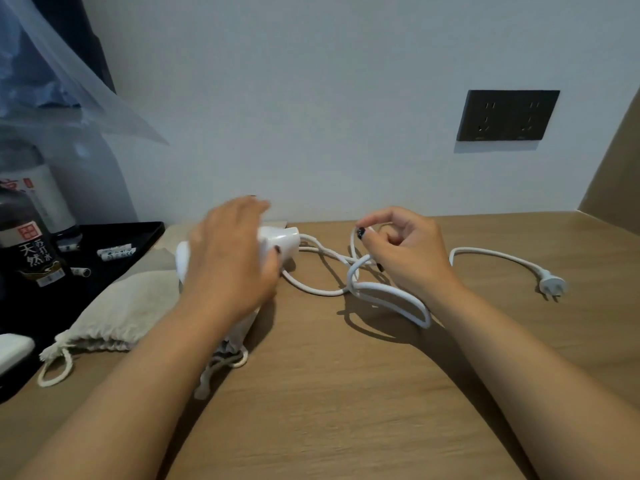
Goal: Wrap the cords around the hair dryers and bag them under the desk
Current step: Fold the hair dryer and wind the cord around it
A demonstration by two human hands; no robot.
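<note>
1 view, from the head: your left grip [230,251] clasps the white hair dryer [277,242] on the surface [346,393]. Rightward, your right grip [398,244] pinches its cord [381,292]. The plug [553,284] lies farther right, so the dryer's axis runs left-right.

Both bare forearms reach forward from the lower corners. The left hand [230,258] lies palm down, fingers stretched ahead and blurred, thumb curled at its right edge in a loose grip. The right hand [403,251] is raised slightly, wrist bent, fingers curled inward, thumb and forefinger pinched together at its upper left. Fingernails are dark.
</note>
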